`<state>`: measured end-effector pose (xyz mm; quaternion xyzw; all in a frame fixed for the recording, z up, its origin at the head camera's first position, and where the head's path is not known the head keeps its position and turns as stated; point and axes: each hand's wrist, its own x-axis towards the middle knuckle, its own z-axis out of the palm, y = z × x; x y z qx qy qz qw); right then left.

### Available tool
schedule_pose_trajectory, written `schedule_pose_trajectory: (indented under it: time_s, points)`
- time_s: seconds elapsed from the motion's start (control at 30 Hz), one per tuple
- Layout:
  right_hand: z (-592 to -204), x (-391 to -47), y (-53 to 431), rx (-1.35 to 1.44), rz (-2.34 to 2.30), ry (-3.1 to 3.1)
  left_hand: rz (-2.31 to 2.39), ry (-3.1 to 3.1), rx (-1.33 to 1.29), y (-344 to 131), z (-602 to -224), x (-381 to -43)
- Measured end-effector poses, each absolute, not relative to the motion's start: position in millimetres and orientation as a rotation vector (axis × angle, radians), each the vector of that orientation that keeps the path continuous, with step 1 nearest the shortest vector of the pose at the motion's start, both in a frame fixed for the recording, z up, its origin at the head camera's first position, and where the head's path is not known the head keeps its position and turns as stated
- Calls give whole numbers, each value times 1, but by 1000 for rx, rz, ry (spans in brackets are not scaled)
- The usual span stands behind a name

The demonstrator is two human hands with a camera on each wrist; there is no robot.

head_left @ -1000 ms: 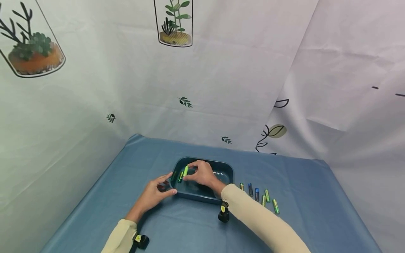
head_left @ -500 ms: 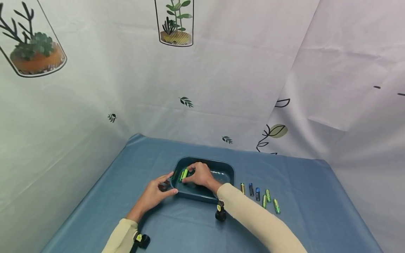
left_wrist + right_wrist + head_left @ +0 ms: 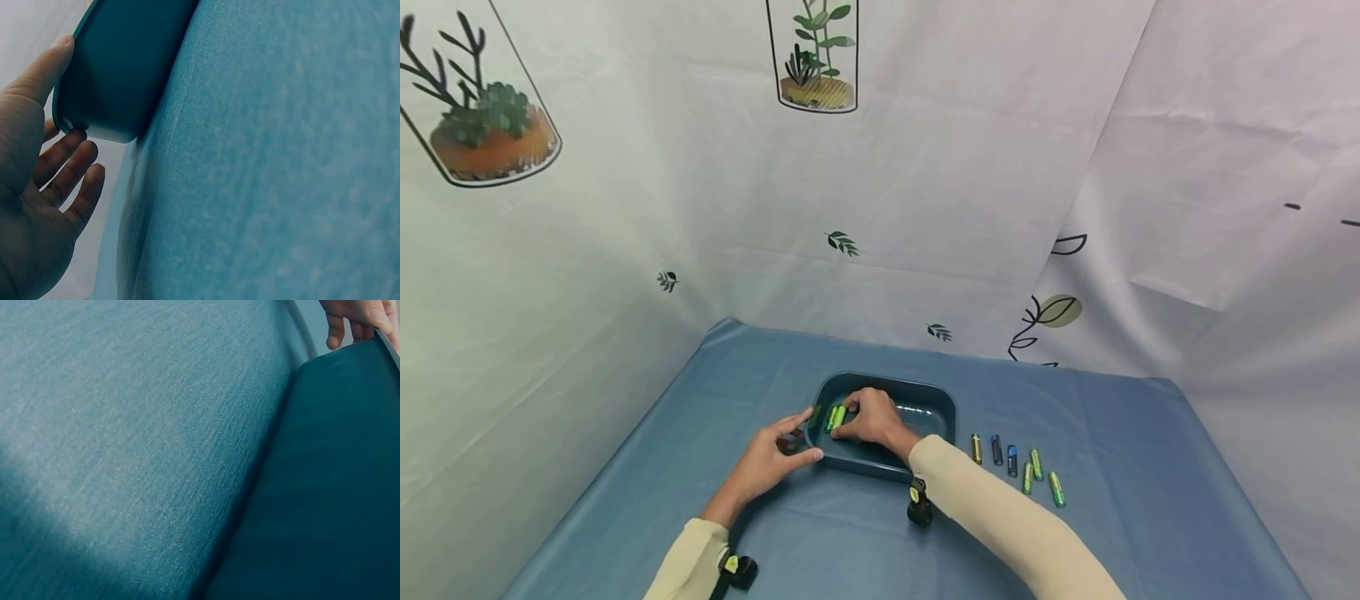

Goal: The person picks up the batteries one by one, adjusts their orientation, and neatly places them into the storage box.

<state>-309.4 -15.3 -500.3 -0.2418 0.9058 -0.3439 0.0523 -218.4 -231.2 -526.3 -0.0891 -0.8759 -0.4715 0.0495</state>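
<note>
A dark teal rectangular tray [image 3: 887,474] sits on the blue-covered table. My left hand [image 3: 763,462] holds its left end, with the thumb at the near rim and fingertips by the corner, as the left hand [image 3: 44,169] also shows in the left wrist view. Inside the tray, my right hand [image 3: 874,417] pinches a light green battery [image 3: 838,417] between thumb and index finger. Close along its left side lies a darker green battery [image 3: 831,418]. In the right wrist view the tray's outer wall [image 3: 325,487] hides the right hand's fingers and the batteries.
To the tray's right, several loose batteries lie on the cloth: a gold-and-black one [image 3: 976,448], dark blue ones [image 3: 997,450], and green ones [image 3: 1056,489]. White printed fabric [image 3: 880,183] rises behind the table [image 3: 820,533] and along its sides.
My right hand has lowered the light green battery onto the tray's left part, bringing it alongside the darker green one. My left hand has stayed at the tray's corner.
</note>
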Motion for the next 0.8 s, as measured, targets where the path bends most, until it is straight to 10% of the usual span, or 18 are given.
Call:
schedule_pose_trajectory:
  time_s: [0.8]
  points:
    - [-451, -258, 79, -889, -1211, 2932, -1408, -2683, -232, -228, -524, -216]
